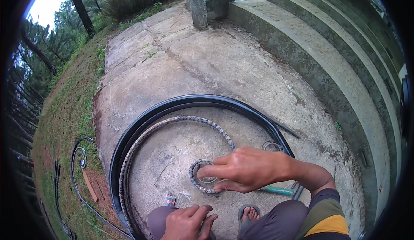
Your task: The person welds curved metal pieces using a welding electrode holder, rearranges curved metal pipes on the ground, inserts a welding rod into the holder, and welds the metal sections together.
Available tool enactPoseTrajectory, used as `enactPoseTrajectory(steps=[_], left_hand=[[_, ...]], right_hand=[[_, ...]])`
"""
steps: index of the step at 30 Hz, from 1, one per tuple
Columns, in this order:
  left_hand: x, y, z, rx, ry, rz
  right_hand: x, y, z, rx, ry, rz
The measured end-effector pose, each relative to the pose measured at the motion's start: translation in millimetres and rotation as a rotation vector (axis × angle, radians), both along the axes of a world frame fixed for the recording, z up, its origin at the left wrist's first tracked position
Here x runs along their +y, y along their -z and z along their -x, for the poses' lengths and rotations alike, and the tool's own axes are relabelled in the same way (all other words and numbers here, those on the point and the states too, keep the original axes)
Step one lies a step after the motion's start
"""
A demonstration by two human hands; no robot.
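An outdoor yard beside a building is shown. A cracked concrete slab (185, 63) is bordered by wide concrete steps (327, 54) and a square concrete post base (207, 5). Grass (69, 110) and trees (77, 7) are seen at the left. A black tyre (129, 141) is laid on the slab.

The person wears a dark short sleeve (326, 216) with olive and yellow stripes, grey-purple trousers (276, 220), and a grey sandal (249, 214); forearms are bare.
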State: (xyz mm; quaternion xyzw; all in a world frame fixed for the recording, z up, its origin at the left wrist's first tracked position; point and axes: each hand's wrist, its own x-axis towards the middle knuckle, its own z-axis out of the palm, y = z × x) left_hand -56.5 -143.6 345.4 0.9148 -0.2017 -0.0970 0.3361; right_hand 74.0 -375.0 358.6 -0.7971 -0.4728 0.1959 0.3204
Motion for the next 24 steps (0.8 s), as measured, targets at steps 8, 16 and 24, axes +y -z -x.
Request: enactPoseTrajectory(steps=[8,16,24], left_hand=[[7,35,-36,0.171,-0.117,0.073],[69,-381,-86,-0.591,-0.585,0.765],[103,-789,32,-0.944,-0.665,0.290]], right_hand=[[53,-124,-8,0.034,-0.070,-0.103],[26,-167,81,0.461,0.719,0.525],[2,-249,156,0.348,0.614,0.482]])
